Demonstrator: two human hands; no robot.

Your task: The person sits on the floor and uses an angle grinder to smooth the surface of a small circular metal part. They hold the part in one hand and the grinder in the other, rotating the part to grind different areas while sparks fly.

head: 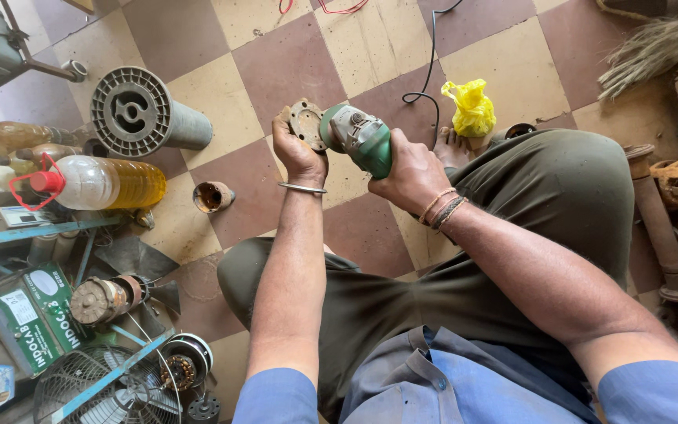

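Observation:
My left hand (pixel 298 153) grips a round rusty metal flange plate (pixel 306 123) with bolt holes, held upright above the checkered floor. My right hand (pixel 411 174) is wrapped around the body of a green and grey angle grinder (pixel 361 138), whose head touches the plate's right side. A black cord (pixel 427 82) runs from the grinder away across the tiles. I sit cross-legged in olive trousers, with my bare foot (pixel 453 146) beside the grinder.
A grey ribbed cylindrical housing (pixel 144 115) lies at the upper left. A plastic bottle of yellow oil (pixel 100 183) and a small rusty cup (pixel 212 196) lie left of my arm. Motor parts, a fan guard (pixel 92 385) and green boxes crowd the lower left. A yellow bag (pixel 472 107) sits ahead; rusty pipes (pixel 661 228) stand right.

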